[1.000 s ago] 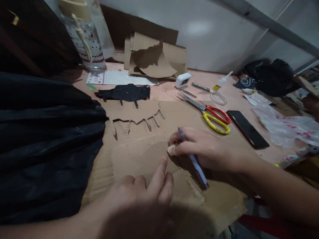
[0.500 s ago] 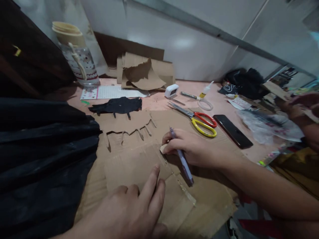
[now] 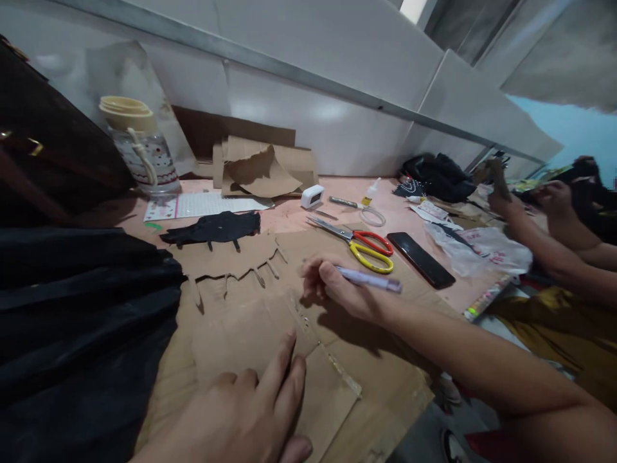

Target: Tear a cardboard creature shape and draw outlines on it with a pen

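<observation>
My left hand [image 3: 236,405] lies with its fingers stretched out on a flat cardboard piece [image 3: 231,334] that has shiny clear tape or glue along its right edge. Just above that edge, my right hand [image 3: 332,286] is raised with curled fingers. A purple pen [image 3: 371,279] rests across it, tucked by the thumb and pointing right. Whether its fingertips pinch anything else is hidden by blur. Under both hands spreads a larger cardboard sheet [image 3: 385,392], with a cut wavy edge at the upper left. Scissors [image 3: 371,244] with red and yellow handles lie beyond my right hand.
A black phone [image 3: 420,260] lies right of the scissors. Further back are a black cutout [image 3: 214,227], a water bottle [image 3: 139,148], cardboard scraps [image 3: 270,167] and a glue bottle [image 3: 371,193]. Black fabric [image 3: 81,334] covers the left. Another person's arm [image 3: 540,244] is at right.
My right hand has lifted off the cardboard's edge, where it pinched a small pale piece. The pen has swung to lie nearly level. The camera view has tilted upward and right.
</observation>
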Available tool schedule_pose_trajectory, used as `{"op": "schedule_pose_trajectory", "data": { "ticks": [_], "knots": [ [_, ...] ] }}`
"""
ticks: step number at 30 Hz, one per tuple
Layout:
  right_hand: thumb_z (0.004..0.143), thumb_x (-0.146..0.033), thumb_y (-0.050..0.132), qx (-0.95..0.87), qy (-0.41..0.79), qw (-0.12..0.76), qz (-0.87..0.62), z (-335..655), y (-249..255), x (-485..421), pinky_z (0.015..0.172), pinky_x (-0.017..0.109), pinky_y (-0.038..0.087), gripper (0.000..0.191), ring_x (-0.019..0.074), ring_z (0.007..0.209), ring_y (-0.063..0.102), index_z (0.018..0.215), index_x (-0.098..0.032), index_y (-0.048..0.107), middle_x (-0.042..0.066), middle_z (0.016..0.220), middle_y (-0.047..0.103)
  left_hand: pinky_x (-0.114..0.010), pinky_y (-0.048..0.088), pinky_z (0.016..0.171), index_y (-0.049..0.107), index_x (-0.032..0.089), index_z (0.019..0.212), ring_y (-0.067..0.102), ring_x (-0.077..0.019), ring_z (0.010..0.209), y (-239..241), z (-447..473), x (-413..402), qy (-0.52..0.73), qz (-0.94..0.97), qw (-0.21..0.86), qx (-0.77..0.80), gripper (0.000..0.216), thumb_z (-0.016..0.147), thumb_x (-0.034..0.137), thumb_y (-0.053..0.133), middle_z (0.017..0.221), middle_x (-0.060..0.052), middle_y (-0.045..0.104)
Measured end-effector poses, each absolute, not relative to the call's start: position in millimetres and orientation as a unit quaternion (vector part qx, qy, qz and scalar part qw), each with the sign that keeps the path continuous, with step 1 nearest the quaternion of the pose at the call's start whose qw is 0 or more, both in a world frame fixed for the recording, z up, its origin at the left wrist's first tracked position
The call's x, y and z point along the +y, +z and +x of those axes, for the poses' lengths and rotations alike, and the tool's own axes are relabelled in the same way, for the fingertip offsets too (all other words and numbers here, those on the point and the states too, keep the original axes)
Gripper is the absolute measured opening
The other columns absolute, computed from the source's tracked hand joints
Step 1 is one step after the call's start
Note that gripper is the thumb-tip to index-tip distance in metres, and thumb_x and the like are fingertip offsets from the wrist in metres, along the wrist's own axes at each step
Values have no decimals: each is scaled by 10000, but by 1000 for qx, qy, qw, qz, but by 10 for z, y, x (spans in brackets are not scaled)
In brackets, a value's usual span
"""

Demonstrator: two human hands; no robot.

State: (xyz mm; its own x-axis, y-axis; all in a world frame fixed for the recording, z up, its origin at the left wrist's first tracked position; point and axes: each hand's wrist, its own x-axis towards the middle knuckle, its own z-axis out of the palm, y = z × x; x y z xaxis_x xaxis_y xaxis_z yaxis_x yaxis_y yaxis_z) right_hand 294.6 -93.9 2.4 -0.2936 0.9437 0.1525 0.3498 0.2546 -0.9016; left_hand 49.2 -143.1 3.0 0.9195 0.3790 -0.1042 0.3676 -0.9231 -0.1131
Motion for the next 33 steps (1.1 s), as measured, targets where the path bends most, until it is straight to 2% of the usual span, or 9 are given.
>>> {"op": "schedule_pose_trajectory", "data": {
  "ticks": [2, 3, 7, 10, 16, 19, 23, 30, 33],
  "knots": [
    [1035, -654, 337, -672, 461, 371, -447, 2865, 6, -978, 567, 264, 448, 584, 134, 631, 567, 1022, -170, 662, 15, 730, 603, -380, 636, 551, 542, 167, 1502, 771, -277, 701, 37, 496, -1430, 61, -980, 32, -187, 571, 1003, 446, 548, 1525, -271, 473],
    [1034, -622, 369, -659, 477, 365, -453, 2842, -3, -976, 552, 258, 440, 547, 130, 620, 558, 1043, -165, 669, 15, 721, 606, -390, 638, 557, 530, 161, 1510, 772, -281, 709, 46, 502, -1428, 64, -980, 27, -188, 581, 1009, 456, 531, 1529, -274, 469],
    [901, -353, 629, -596, 514, 350, -509, 2845, -26, -889, 475, 233, 404, 212, 100, 528, 525, 1030, -187, 604, 19, 787, 690, -414, 636, 555, 504, 143, 1525, 775, -305, 724, 74, 533, -1399, 97, -978, 3, -182, 621, 1005, 481, 518, 1518, -295, 476],
    [821, -238, 660, -602, 484, 349, -531, 2875, -20, -846, 460, 223, 377, 136, 88, 504, 502, 916, -198, 571, 6, 763, 691, -412, 627, 540, 522, 111, 1504, 773, -306, 706, 77, 529, -1394, 96, -980, -13, -173, 619, 1007, 479, 503, 1503, -325, 472],
    [827, -268, 623, -675, 390, 301, -549, 2832, 37, -887, 462, 231, 331, 160, 95, 502, 448, 729, -220, 507, -35, 601, 569, -392, 630, 594, 584, 166, 1457, 767, -274, 737, 158, 508, -1459, 79, -973, 20, -217, 495, 1009, 360, 506, 1539, -264, 447],
    [816, -275, 607, -690, 375, 293, -545, 2792, 29, -908, 468, 237, 324, 165, 99, 499, 429, 711, -229, 488, -49, 572, 522, -365, 618, 566, 597, 168, 1442, 767, -265, 728, 180, 520, -1472, 71, -974, 38, -212, 483, 1001, 348, 516, 1536, -264, 443],
    [809, -265, 605, -704, 356, 294, -539, 2766, 11, -905, 484, 245, 317, 165, 104, 512, 419, 701, -231, 485, -52, 570, 496, -396, 605, 544, 627, 166, 1410, 752, -269, 679, 147, 523, -1493, 40, -973, 37, -226, 483, 988, 374, 519, 1523, -257, 488],
    [819, -272, 600, -706, 352, 297, -537, 2763, 0, -892, 492, 250, 306, 164, 104, 525, 405, 711, -229, 484, -50, 601, 480, -381, 570, 586, 613, 159, 1421, 745, -263, 714, 128, 489, -1520, 18, -969, 7, -246, 468, 985, 225, 457, 1555, -240, 462],
    [815, -263, 601, -712, 344, 297, -535, 2769, -1, -895, 507, 255, 316, 156, 112, 541, 421, 711, -227, 490, -45, 611, 486, -368, 575, 579, 603, 157, 1429, 745, -257, 705, 155, 501, -1503, 41, -972, 29, -229, 476, 976, 243, 485, 1551, -238, 467]
  ]
}}
